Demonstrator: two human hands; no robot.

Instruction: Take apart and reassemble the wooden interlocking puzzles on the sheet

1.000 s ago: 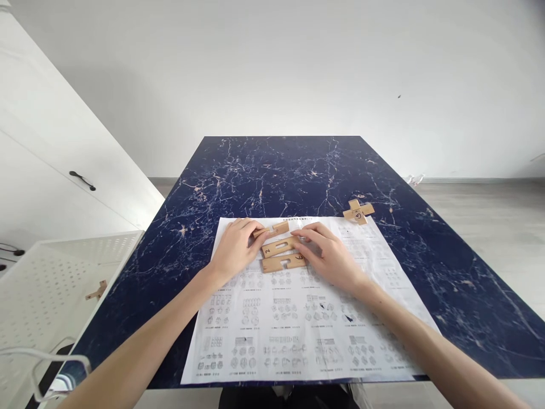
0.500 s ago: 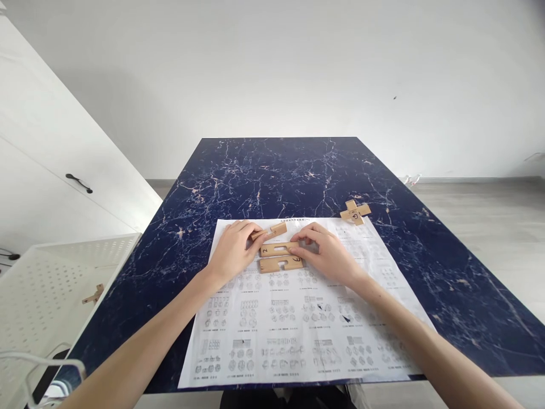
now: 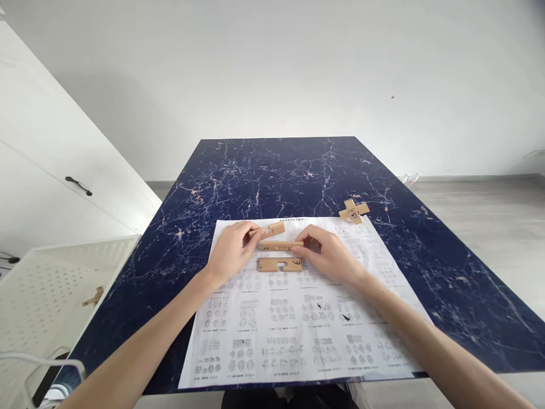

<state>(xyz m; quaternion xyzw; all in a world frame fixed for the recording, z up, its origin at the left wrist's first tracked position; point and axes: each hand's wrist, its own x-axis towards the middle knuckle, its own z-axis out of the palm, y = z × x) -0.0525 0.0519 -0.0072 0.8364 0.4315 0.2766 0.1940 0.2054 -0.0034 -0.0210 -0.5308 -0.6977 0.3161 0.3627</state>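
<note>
Middle wooden strip (image 3: 279,246) has tipped onto its edge in the right hand (image 3: 327,253).

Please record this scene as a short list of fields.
left hand: pinching a notched light wooden piece
right hand: gripping the right end of a narrow light wooden bar
nearest the person: flat wooden piece with a cutout, lying on the white printed paper sheet
far right corner of sheet: cross-shaped wooden assembly
surface: dark blue marble-patterned table
</note>
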